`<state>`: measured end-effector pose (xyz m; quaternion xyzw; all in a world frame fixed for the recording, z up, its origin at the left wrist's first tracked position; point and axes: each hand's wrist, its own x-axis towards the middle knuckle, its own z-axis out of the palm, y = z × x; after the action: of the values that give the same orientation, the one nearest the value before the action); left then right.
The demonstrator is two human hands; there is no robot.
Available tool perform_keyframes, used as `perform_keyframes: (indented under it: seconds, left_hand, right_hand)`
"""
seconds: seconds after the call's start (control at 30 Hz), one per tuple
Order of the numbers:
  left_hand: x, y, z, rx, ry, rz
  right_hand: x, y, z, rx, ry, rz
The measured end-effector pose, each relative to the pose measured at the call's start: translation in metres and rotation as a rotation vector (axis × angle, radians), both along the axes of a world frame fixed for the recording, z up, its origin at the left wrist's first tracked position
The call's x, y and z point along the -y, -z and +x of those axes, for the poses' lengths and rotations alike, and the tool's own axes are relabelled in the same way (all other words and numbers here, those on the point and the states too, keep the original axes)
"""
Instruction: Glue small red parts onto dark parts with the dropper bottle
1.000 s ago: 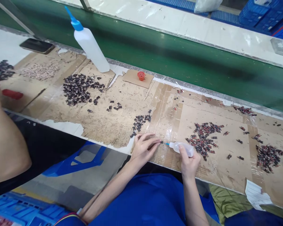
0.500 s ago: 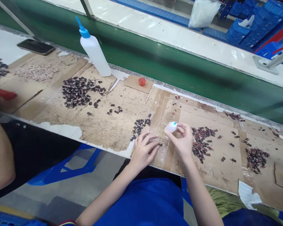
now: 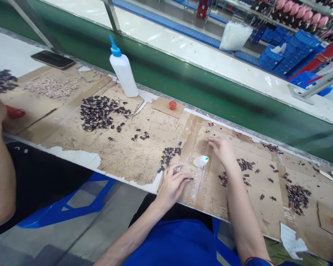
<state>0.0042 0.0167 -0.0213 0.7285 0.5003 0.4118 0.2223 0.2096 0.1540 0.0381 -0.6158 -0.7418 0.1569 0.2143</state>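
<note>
My left hand [image 3: 173, 184] rests near the front edge of the cardboard, its fingertips closed on a small dark part [image 3: 191, 179]. A small white squeeze bottle with a blue tip [image 3: 200, 161] lies on its side between my hands, touched by neither. Beyond it, my right hand [image 3: 223, 149] reaches over the cardboard with thumb and fingertips together near tiny reddish bits; what they hold, if anything, is too small to make out. A pile of dark parts [image 3: 168, 156] lies just beyond my left hand. Reddish-dark parts [image 3: 245, 164] are partly covered by my right forearm.
A large white bottle with a blue nozzle [image 3: 124, 75] stands at the back left, near a red cup [image 3: 172, 105] and a thin stick [image 3: 180, 121]. More dark parts [image 3: 97, 112] are heaped leftward. A co-worker's arm [image 3: 0, 162] is at far left, near a phone [image 3: 53, 60].
My right hand has let go of the small bottle, which now lies on the cardboard, and has moved farther away over the surface. My left hand stays on the dark part.
</note>
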Motion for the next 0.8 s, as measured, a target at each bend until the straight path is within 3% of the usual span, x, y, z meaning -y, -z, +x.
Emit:
perform_keyframes:
  seconds: [0.17,0.23,0.33,0.43,0.5,0.6,0.7,0.8]
  left_hand:
    - [-0.001,-0.001,0.000,0.102,-0.019,0.032]
    - [-0.002,-0.002,-0.002,0.177,0.000,0.028]
    - [-0.004,-0.008,-0.007,0.312,0.003,-0.047]
    - [-0.001,-0.019,-0.010,0.416,-0.085,-0.136]
    - [0.004,-0.029,-0.009,0.449,-0.136,-0.163]
    - [0.014,-0.049,-0.005,0.444,-0.123,-0.164]
    - [0.026,-0.071,0.000,0.378,-0.080,-0.103]
    - [0.040,-0.090,0.003,0.276,-0.097,0.035]
  right_hand:
    - [-0.023,0.025,-0.019,0.029,0.021,0.031]
    - [-0.021,0.024,-0.021,0.024,0.044,0.048]
    - [-0.007,0.008,-0.016,0.009,0.065,0.075]
    - [0.028,-0.018,-0.009,-0.063,0.096,0.128]
    - [0.064,-0.035,-0.009,-0.313,0.231,0.180]
    - [0.124,-0.056,-0.024,-0.637,0.388,0.121]
    - [0.168,-0.069,-0.050,-0.839,0.355,0.080]
    - [0.191,-0.074,-0.071,-0.977,0.267,0.056]
